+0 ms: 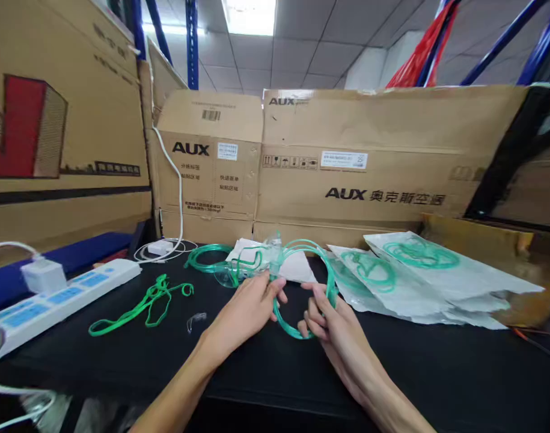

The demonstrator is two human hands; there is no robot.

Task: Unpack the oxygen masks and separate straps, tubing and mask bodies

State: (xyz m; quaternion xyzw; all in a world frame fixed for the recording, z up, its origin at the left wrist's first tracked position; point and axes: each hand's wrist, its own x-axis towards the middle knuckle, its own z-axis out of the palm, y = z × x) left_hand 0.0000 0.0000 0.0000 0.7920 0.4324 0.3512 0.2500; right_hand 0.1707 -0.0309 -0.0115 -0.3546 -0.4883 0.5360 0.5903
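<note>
Over the black table (121, 343), both hands hold one coil of green tubing (329, 270). My left hand (247, 310) grips the coil's left side, my right hand (326, 322) pinches its lower right. Behind the coil lie a clear mask (227, 276), more green tubing (202, 257) and a white sheet (297, 267). A loose green elastic strap (142, 307) lies to the left, with a small clear plastic piece (194, 320) beside it.
Sealed clear bags holding green tubing (414, 270) are stacked at the right. A white power strip (53, 300) with a plugged adapter (42, 275) lies at the left. Large AUX cardboard boxes (369, 156) wall the back, another box (53, 120) the left.
</note>
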